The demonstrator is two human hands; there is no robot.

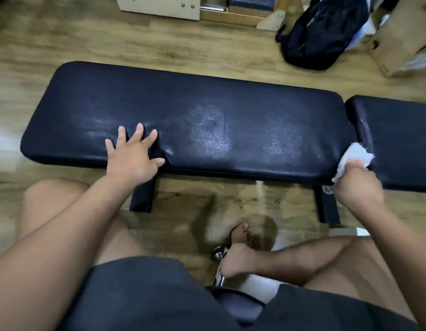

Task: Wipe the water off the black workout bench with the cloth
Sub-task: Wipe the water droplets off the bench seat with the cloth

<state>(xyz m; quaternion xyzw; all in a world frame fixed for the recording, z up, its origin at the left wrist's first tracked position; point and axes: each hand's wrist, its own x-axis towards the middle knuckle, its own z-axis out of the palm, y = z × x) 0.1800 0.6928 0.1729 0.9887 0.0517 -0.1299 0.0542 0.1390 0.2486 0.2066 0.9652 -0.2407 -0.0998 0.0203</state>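
Observation:
The black workout bench point(266, 120) lies across the view, a long pad with an embossed logo and a shorter seat pad point(398, 130) at the right. Streaky wet sheen shows along the long pad's near half. My left hand point(133, 155) presses flat on the near left part of the pad, fingers spread. My right hand point(358, 187) grips a white cloth point(350, 158) at the near edge, right at the gap between the two pads.
A dark backpack point(324, 32) and a cardboard box point(403, 37) stand on the wooden floor behind the bench at the right. Wooden furniture point(159, 7) lines the back. My bare legs and a foot point(240, 254) are in front, by a chrome piece point(219, 254).

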